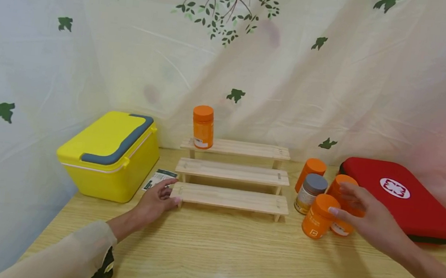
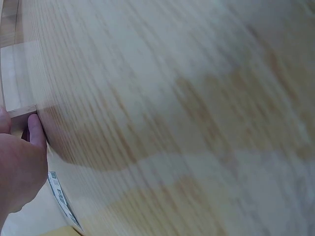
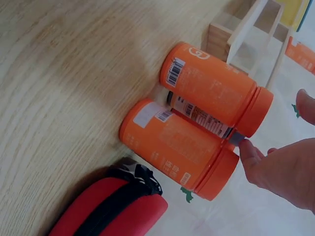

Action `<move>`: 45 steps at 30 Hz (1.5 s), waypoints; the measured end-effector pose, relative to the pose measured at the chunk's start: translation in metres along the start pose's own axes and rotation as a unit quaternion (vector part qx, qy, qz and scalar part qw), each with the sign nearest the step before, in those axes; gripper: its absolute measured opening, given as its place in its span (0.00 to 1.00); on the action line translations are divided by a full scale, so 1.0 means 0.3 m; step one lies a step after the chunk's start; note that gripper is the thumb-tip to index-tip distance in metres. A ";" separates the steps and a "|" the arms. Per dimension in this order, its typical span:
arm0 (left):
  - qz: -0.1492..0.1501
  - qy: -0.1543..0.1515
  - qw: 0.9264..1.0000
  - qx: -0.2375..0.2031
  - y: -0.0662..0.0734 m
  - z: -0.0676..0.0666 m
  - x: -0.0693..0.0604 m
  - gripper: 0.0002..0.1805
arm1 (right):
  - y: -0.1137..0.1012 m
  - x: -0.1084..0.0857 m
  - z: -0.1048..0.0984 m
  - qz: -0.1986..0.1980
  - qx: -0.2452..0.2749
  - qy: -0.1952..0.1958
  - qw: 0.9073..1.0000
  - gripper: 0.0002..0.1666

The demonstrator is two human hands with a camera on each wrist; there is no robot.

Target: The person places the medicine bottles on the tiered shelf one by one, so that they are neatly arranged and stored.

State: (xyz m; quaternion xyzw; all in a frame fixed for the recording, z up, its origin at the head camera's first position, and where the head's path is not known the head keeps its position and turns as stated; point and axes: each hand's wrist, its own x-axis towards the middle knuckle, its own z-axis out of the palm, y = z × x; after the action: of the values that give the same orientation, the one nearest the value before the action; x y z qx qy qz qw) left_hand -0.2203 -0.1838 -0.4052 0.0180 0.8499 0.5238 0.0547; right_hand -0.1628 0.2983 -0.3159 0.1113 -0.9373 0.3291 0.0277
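Observation:
A three-step wooden rack stands mid-table, one orange jar upright on its top step. At the left end of the lowest step, my left hand grips the wood between thumb and fingers; the left wrist view shows this hand at the step's end. Right of the rack stand a grey-lidded jar and several orange-lidded jars, among them a front one. Over these, my right hand has its fingers spread; in the right wrist view the hand is beside the lids, contact unclear.
A yellow box with a blue-grey handle stands at the left, a printed card between it and the rack. At the right lies a red case with a white emblem, close behind the jars. A patterned cloth hangs behind everything.

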 end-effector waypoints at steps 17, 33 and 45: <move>0.008 -0.002 1.000 -0.010 0.007 0.006 -0.008 0.33 | 0.018 -0.002 0.122 0.020 -0.020 0.000 1.000 0.46; 0.005 0.000 1.000 -0.014 0.001 0.005 -0.002 0.33 | -0.031 -0.024 0.103 -0.015 -0.008 0.068 0.998 0.39; 0.002 -0.001 1.000 -0.006 -0.006 0.001 0.002 0.33 | -0.212 0.038 0.050 -0.094 0.075 0.060 0.991 0.39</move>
State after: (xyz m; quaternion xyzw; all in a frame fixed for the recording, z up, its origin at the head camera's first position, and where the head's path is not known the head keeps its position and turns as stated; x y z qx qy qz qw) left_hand -0.2208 -0.1843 -0.4070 0.0193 0.8467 0.5288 0.0546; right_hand -0.1592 0.2385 -0.2875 0.1804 -0.8921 0.4004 0.1062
